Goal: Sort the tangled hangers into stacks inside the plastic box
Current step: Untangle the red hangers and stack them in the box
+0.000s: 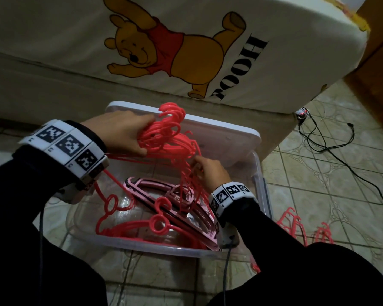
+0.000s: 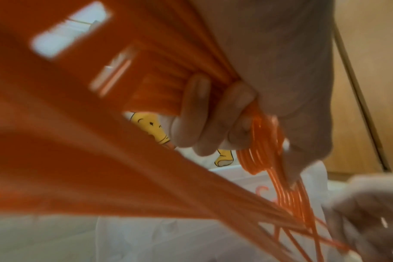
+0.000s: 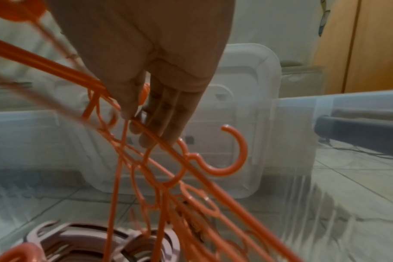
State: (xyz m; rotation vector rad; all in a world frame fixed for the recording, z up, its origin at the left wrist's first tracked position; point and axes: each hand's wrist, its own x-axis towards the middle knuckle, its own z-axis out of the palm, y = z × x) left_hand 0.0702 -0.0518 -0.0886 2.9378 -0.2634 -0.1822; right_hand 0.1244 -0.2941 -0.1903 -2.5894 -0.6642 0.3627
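Note:
My left hand (image 1: 128,135) grips a thick bundle of red hangers (image 1: 168,133) by the necks, raised over the clear plastic box (image 1: 155,248). The left wrist view shows its fingers (image 2: 191,115) curled round that bundle (image 2: 265,141). Tangled red hangers trail down from it into the box. My right hand (image 1: 208,171) reaches into this tangle. In the right wrist view, the right hand (image 3: 141,120) pinches a thin red hanger (image 3: 236,159) between thumb and fingers. A stack of pink hangers (image 1: 164,193) lies in the box, with loose red ones in front.
The box's lid (image 1: 230,138) leans behind the box against a bed with a bear-print sheet (image 1: 164,51). More red hangers (image 1: 296,224) lie on the tiled floor to the right. Black cables (image 1: 332,149) run across the floor. Wooden furniture (image 1: 374,74) stands at far right.

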